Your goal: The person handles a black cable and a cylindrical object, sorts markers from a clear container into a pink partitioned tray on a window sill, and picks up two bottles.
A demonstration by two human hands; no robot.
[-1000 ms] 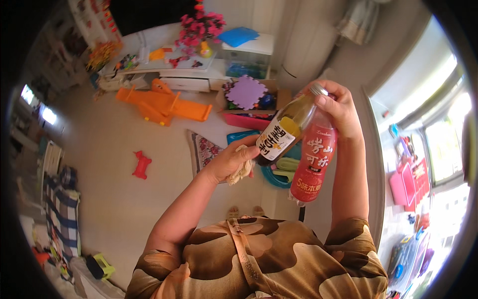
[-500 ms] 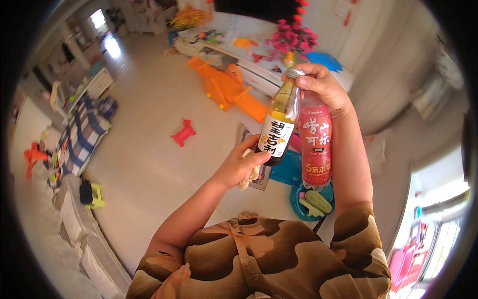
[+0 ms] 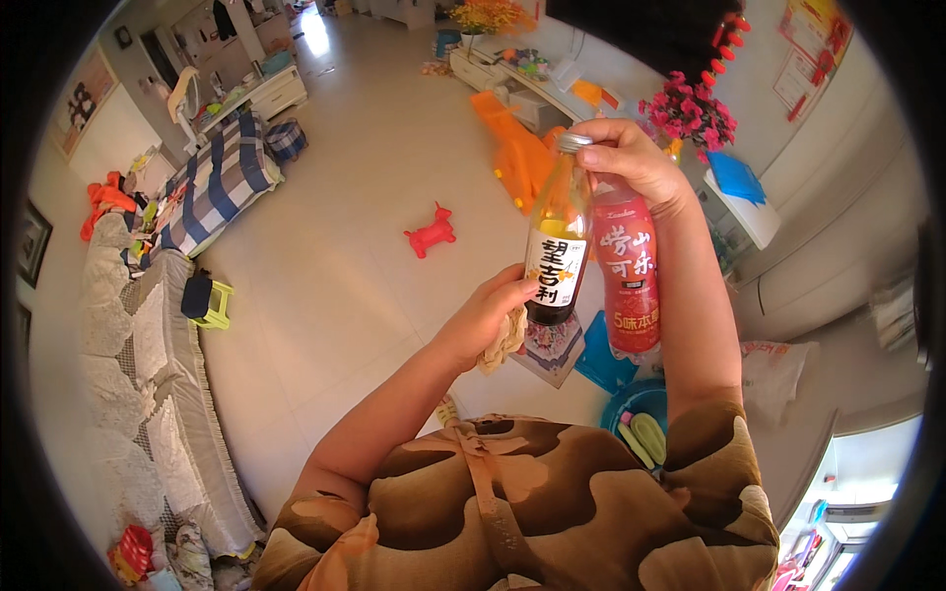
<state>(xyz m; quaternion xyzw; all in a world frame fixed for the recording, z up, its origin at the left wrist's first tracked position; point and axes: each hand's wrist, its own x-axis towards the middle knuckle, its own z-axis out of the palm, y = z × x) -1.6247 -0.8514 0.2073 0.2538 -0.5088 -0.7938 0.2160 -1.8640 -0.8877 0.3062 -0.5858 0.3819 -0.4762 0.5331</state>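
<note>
Side by side in front of my chest are a glass bottle (image 3: 559,246) with a silver cap, a white label and yellowish to dark contents, and a pink plastic bottle (image 3: 631,271). My right hand (image 3: 641,163) is closed round the tops of both; its thumb lies by the silver cap. My left hand (image 3: 488,320) grips the lower part of the glass bottle, thumb on the label. Bunched under that hand is a cream cloth (image 3: 505,340). The fingers behind the bottles are hidden. Both bottles are nearly upright.
A pink animal-shaped toy (image 3: 431,231) stands on the tiled floor, an orange plastic toy (image 3: 514,153) beyond it. A blue basin (image 3: 623,404) holds pale green slippers. Along the left runs a sofa (image 3: 177,364), beside a green stool (image 3: 213,305). A white cabinet (image 3: 754,212) stands at the right.
My view has swung, so the room's things appear farther right, and more of the sofa shows. Both hands keep hold of the bottles; the glass bottle stands slightly more upright.
</note>
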